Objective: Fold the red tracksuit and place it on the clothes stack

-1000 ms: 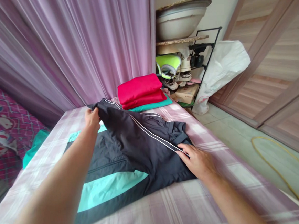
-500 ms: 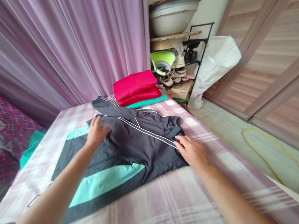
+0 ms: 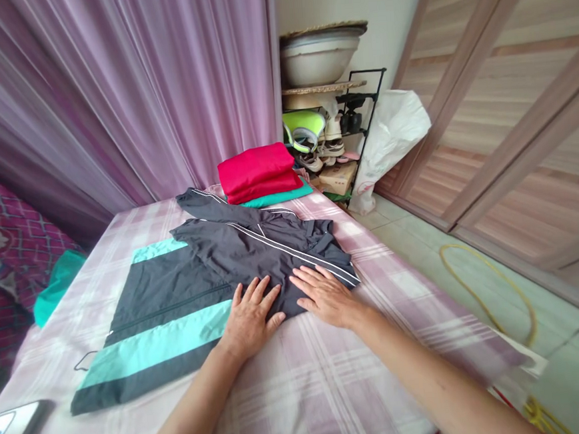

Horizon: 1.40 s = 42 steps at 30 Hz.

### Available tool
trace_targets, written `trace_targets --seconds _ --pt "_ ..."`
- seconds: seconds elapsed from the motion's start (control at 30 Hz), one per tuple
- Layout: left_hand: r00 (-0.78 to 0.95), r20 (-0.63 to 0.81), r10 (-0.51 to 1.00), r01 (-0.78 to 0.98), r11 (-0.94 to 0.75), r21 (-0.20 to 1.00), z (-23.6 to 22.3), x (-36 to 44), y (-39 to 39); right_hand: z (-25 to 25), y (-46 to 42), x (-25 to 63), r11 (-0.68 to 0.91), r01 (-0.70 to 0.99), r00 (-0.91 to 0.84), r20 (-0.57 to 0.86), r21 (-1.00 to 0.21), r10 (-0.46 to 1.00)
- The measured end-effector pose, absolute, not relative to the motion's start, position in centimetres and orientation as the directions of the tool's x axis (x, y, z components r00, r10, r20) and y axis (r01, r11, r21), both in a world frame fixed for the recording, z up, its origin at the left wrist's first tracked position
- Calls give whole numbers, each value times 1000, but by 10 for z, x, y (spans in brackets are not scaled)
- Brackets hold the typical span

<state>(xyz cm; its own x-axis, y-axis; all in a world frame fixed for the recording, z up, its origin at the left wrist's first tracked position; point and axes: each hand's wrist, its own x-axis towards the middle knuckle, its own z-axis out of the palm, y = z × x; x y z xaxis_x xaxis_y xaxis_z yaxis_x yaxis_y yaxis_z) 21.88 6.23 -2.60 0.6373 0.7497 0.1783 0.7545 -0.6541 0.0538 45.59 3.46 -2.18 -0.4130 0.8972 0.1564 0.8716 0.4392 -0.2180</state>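
A dark grey jacket (image 3: 164, 280) with mint-green bands and white piping lies spread on a plaid sheet (image 3: 278, 392). Its sleeves are laid across the body, toward the far side and the right. My left hand (image 3: 251, 315) rests flat on the jacket's near edge, fingers spread. Beside it, my right hand (image 3: 326, 296) lies palm down on the grey cloth below the piped sleeve, its fingers stretched out. Neither hand grips anything. Some of the cloth beneath the palms is hidden.
Folded red cloth (image 3: 258, 172) sits on folded teal cloth (image 3: 278, 196) at the bed's far end. A phone (image 3: 16, 432) lies near left. Beyond the bed stand a shoe rack (image 3: 363, 131), a white bag (image 3: 388, 142) and a wooden wardrobe (image 3: 510, 92). Purple curtains (image 3: 159, 87) hang behind.
My left hand has come down from the upper jacket to its near edge. My right hand has moved left off the sleeve end. The jacket's near side now lies straighter.
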Motion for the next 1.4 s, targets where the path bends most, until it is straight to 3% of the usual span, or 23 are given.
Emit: trace_targets --seconds 0.23,0.4,0.6,0.83,0.97,1.4 --pt "626 195 755 758 -648 73 -24 221 58 -22 37 481 413 893 -380 190 -179 905" --pt "614 161 773 768 -632 105 -20 225 56 -23 44 471 343 926 -285 307 -158 908" --pt "615 235 753 764 -642 58 -18 210 49 -44 46 476 199 980 -194 214 -4 957" --pt "381 198 903 922 -387 -9 -17 88 28 -50 47 477 197 980 -195 254 17 947" --pt "211 99 972 977 -211 -12 -16 29 18 -49 46 477 168 986 -168 229 21 959" --pt "84 49 995 996 -84 -4 -12 32 23 -37 45 473 145 989 -142 189 0 972"
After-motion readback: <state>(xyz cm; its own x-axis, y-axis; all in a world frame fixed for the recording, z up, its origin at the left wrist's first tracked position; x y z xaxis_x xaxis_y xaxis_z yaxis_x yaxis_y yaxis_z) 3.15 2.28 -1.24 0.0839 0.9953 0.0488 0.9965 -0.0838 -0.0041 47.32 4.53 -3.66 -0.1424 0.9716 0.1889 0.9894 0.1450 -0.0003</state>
